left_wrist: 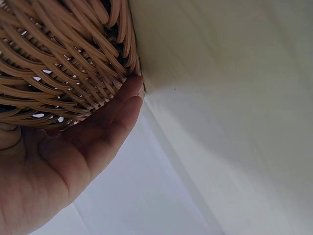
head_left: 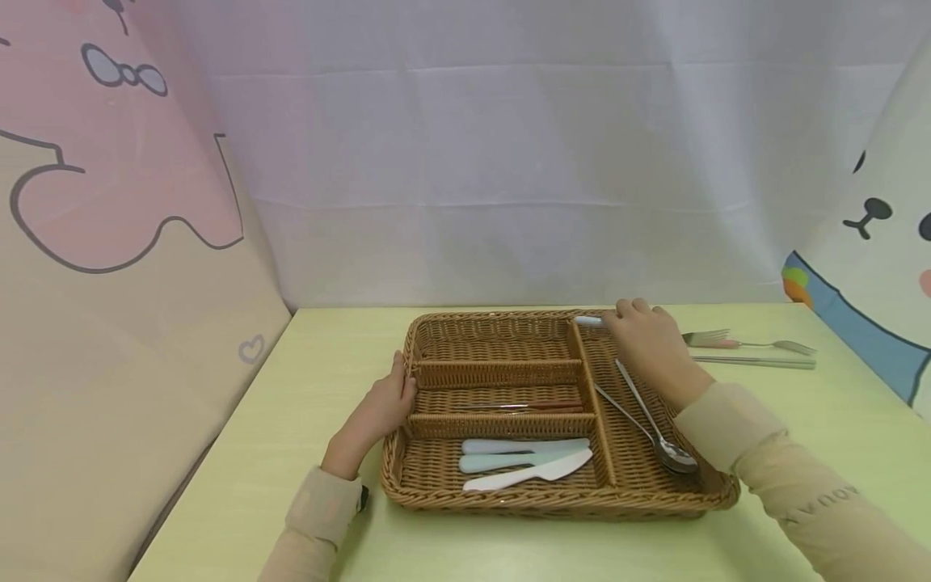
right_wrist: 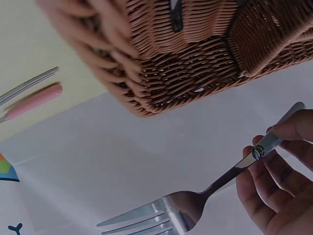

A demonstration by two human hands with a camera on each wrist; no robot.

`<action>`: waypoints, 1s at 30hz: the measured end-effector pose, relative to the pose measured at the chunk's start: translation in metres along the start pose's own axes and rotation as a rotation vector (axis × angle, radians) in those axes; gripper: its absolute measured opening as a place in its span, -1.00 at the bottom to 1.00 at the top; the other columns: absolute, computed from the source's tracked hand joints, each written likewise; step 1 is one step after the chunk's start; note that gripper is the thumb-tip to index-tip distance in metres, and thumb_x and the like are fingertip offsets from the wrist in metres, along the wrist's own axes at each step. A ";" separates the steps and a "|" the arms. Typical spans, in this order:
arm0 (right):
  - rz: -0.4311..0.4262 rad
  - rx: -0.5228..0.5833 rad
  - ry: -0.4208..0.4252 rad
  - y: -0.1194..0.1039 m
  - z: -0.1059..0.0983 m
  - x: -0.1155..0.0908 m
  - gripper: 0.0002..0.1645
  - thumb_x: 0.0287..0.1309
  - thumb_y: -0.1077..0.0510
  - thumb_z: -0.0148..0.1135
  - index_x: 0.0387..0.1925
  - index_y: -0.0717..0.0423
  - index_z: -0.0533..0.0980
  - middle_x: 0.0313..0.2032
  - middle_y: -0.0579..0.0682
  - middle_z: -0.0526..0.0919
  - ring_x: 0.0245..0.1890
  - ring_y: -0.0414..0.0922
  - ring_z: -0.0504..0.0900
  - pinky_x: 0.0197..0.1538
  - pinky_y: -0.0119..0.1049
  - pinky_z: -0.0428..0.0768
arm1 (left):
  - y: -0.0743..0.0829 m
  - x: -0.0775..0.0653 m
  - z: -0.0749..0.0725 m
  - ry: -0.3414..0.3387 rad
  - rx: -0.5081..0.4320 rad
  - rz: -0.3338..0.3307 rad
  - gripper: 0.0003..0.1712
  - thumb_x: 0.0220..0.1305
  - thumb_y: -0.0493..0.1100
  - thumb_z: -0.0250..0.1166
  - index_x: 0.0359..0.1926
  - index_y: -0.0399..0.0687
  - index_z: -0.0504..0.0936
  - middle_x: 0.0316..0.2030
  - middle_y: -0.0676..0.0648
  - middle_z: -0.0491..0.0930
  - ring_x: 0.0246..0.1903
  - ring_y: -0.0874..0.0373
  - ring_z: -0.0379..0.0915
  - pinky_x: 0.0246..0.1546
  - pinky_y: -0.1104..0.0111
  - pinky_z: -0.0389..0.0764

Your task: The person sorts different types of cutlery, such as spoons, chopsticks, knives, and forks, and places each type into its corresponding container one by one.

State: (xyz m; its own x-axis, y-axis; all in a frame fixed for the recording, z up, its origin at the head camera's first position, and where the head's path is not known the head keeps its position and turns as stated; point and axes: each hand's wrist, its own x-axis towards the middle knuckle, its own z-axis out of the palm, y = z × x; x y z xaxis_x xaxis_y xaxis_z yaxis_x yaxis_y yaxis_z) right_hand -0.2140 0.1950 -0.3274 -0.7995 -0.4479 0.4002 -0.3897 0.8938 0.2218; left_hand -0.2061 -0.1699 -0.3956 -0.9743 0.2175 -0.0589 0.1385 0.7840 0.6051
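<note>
Fork [right_wrist: 192, 204] in right hand [right_wrist: 286, 196], near basket [right_wrist: 105, 58]

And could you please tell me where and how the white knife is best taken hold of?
I'd pinch the white knife by its slim handle, coming from above: that end lies toward the left hand, the broader blade points away, and the basket's walls likely hinder a low sideways approach.
</note>
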 end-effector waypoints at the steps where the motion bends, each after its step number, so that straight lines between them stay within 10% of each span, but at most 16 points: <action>1: -0.006 -0.001 0.008 -0.002 0.000 0.002 -0.80 0.00 0.35 0.23 -0.25 0.27 0.54 -0.44 0.14 0.51 -0.47 0.02 0.45 -0.49 -0.17 0.48 | 0.000 0.000 0.000 0.001 0.001 -0.001 -0.27 0.44 -0.11 -0.24 0.38 -0.34 -0.39 -0.80 0.02 0.26 -0.85 0.25 0.08 -0.83 0.49 0.21; 12: -0.053 -0.019 0.035 -0.029 0.002 0.025 -0.84 0.03 0.29 0.27 -0.28 0.21 0.57 -0.44 0.13 0.52 -0.52 0.00 0.49 -0.45 -0.18 0.54 | 0.001 -0.001 0.000 0.001 0.000 0.003 -0.28 0.44 -0.13 -0.23 0.38 -0.35 -0.39 -0.80 0.02 0.25 -0.86 0.25 0.05 -0.83 0.49 0.20; 30: -0.082 -0.001 -0.149 -0.074 0.010 0.060 -0.64 0.09 0.26 0.23 -0.03 0.06 0.48 -0.22 0.13 0.59 -0.32 0.07 0.59 -0.24 -0.10 0.59 | 0.002 -0.002 0.000 0.002 -0.011 0.006 -0.28 0.44 -0.12 -0.23 0.38 -0.35 -0.38 -0.80 0.01 0.26 -0.86 0.24 0.07 -0.83 0.48 0.21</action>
State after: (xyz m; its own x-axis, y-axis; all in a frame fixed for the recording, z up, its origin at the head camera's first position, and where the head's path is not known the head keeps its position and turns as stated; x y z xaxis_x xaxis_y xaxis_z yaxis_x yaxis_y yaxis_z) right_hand -0.2373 0.1021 -0.3286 -0.8238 -0.5114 0.2447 -0.4564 0.8542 0.2489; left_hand -0.2039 -0.1692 -0.3943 -0.9737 0.2212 -0.0536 0.1425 0.7761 0.6143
